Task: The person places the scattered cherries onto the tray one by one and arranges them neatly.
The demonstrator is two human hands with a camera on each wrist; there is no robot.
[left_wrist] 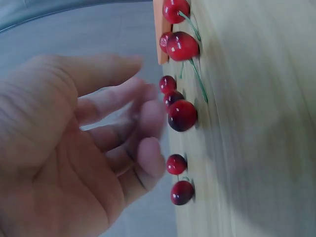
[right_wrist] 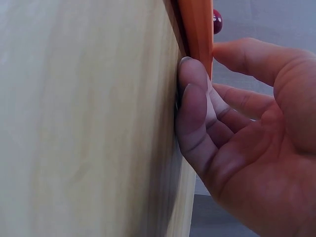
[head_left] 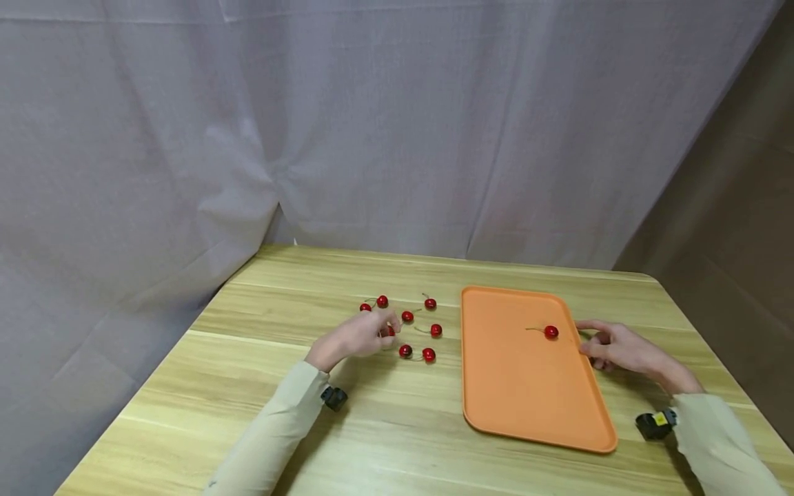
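Risk, biggest first: right hand (head_left: 611, 348) is bracing the orange tray (head_left: 527, 386) rim with relaxed fingers holding nothing, so a nudge could be sliding the tray and rolling its lone cherry (head_left: 551, 332). Left hand (head_left: 360, 336) is hovering loosely spread over the loose cherries (head_left: 417, 331) left of the tray; can't tell if it's pinching one, and a sweep would be scattering them. All of this is sitting on a pale wooden table (head_left: 384, 427) against a grey curtain (head_left: 310, 124).

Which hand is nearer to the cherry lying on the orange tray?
The right hand. It rests at the tray's right edge, just right of the cherry. The left hand is out among the loose cherries left of the tray.
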